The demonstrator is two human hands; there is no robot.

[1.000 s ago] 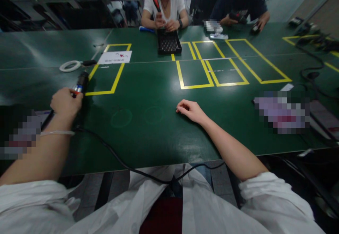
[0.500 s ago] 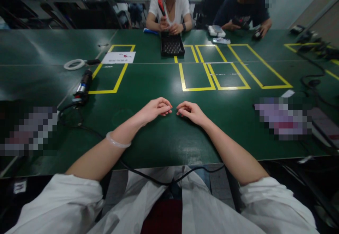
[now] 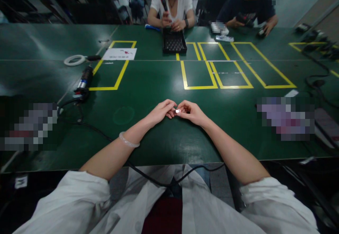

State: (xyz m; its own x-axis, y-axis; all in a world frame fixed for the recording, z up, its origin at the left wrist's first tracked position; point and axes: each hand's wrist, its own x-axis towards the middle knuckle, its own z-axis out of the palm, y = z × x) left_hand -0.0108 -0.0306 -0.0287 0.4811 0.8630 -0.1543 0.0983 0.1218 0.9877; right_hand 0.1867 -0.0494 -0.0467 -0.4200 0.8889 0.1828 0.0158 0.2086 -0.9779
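My left hand [image 3: 162,110] and my right hand [image 3: 192,112] meet at the middle of the green table [image 3: 148,138], fingers curled toward each other. A small shiny white piece [image 3: 177,111] sits between the fingertips of both hands. A dark electric screwdriver [image 3: 84,80] with a blue and silver band lies on the table to the left, its black cable [image 3: 106,137] trailing toward me. My left wrist wears a pale bangle [image 3: 128,141].
Yellow tape boxes [image 3: 217,73] mark the table. A white ring of tape [image 3: 74,60] and a paper sheet [image 3: 119,53] lie at far left. A black tray [image 3: 173,43] stands before a person holding a red tool; another person sits at the far right. Cables lie at right.
My left hand let go of the screwdriver, which now lies on the table, and moved right to meet my right hand. A small shiny piece now shows between the fingertips.
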